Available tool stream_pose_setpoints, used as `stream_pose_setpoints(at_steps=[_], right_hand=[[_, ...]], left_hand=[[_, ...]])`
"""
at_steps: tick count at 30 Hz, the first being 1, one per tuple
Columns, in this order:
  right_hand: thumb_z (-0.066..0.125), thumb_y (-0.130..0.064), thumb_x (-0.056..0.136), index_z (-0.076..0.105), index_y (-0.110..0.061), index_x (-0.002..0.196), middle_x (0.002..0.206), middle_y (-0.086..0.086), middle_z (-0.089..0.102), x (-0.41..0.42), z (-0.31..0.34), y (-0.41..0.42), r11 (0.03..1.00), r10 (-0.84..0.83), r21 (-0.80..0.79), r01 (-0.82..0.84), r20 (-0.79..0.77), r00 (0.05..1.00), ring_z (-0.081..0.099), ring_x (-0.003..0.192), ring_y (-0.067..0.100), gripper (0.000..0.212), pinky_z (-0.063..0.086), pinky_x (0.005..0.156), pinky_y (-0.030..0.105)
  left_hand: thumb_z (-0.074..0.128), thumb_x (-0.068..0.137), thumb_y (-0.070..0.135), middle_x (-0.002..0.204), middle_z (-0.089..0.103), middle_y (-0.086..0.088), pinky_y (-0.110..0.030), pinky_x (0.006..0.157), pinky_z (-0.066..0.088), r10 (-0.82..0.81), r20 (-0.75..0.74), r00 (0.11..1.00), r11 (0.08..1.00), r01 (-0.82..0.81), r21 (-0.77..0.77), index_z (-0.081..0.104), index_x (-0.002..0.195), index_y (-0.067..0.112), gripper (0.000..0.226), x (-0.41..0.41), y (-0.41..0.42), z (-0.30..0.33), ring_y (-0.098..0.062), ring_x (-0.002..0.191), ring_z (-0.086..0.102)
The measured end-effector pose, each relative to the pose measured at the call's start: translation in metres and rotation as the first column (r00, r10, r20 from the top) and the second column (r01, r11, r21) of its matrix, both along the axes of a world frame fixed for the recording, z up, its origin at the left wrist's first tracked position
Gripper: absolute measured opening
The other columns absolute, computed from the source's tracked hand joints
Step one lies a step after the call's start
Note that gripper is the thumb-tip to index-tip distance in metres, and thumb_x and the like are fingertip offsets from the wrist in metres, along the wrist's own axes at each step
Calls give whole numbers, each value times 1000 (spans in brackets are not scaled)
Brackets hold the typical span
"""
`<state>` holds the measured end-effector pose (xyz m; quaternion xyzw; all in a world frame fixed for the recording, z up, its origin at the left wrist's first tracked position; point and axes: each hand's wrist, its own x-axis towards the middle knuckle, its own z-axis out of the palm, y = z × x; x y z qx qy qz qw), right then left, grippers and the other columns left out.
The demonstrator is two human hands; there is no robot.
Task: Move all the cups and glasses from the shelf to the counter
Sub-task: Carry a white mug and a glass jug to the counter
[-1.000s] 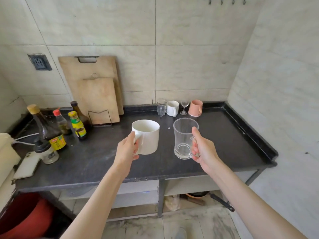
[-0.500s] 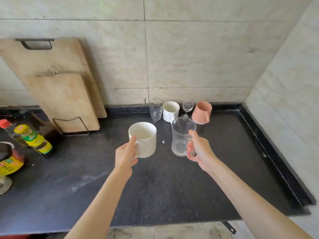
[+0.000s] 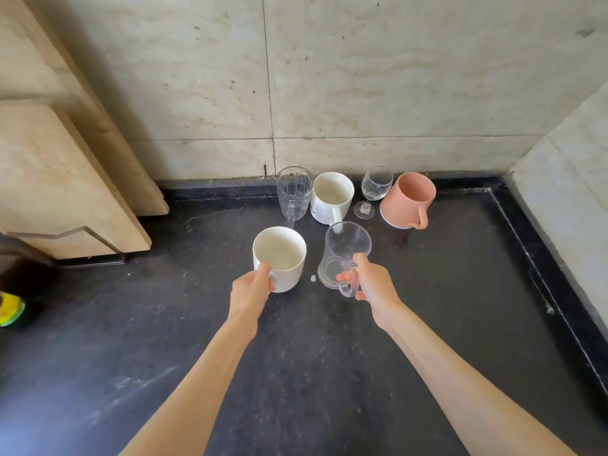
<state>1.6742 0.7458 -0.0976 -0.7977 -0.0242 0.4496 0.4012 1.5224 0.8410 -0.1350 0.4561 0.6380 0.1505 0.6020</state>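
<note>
Two hands gripping white mug (image 3: 279, 258) and glass mug (image 3: 342, 255), four cups (image 3: 332, 197) close behind

No writing, brand, number or sign can be read anywhere. The mugs and glasses are plain. The yellow-and-green label (image 3: 11, 310) at the left edge of the worktop (image 3: 427, 324) is cut off and too blurred to make out any print.
</note>
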Motion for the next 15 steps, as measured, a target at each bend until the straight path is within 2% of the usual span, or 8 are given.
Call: stream_pose_setpoints(at_steps=[3, 5, 8, 10, 12, 15], right_hand=[[33, -32, 94, 64, -6, 97, 92, 2, 66, 3, -10, 11, 999, 11, -31, -11, 5, 1000, 45, 60, 9, 40, 35, 57, 19], [34, -34, 93, 68, -8, 90, 94, 5, 66, 4, -18, 16, 999, 26, -43, -25, 23, 999, 46, 64, 10, 43, 36, 60, 22], [34, -35, 93, 70, -8, 90, 93, 9, 66, 7, -23, 20, 998, 20, -53, -18, 25, 999, 48, 66, 10, 45, 37, 61, 21], [34, -34, 94, 67, -9, 85, 105, 16, 68, 11, -25, 24, 999, 17, -49, -16, 29, 999, 47, 65, 10, 42, 35, 58, 20], [34, -33, 96, 63, -12, 82, 118, 15, 65, 14, -27, 26, 998, 29, -48, -28, 27, 999, 46, 65, 10, 39, 32, 57, 19], [34, -33, 97, 57, -18, 71, 122, 15, 63, 17, -29, 28, 999, 30, -44, -29, 19, 999, 48, 67, 12, 38, 34, 60, 19]], left_hand=[[44, 85, 29, 76, 53, -4, -29, 70, 39, -34, -6, 999, 999, 34, -24, 55, 70, 8, 28, 10, 9, -9, -21, 79, 48], [44, 86, 29, 81, 57, -4, -30, 69, 39, -38, 7, 999, 999, 38, -29, 55, 67, 10, 29, 15, 13, -14, -22, 85, 52], [43, 87, 32, 93, 62, -8, -33, 80, 33, -46, 20, 999, 998, 47, -35, 56, 66, 16, 30, 18, 20, -21, -25, 100, 58], [43, 87, 33, 100, 63, -10, -33, 81, 32, -60, 28, 998, 997, 61, -41, 58, 69, 14, 30, 21, 23, -25, -26, 106, 58], [42, 88, 33, 103, 63, -13, -33, 82, 35, -71, 28, 997, 996, 72, -54, 59, 71, 13, 31, 24, 25, -29, -28, 108, 57], [41, 89, 34, 102, 63, -12, -33, 81, 35, -91, 2, 996, 993, 91, -70, 60, 75, 12, 32, 29, 27, -32, -25, 102, 57]])
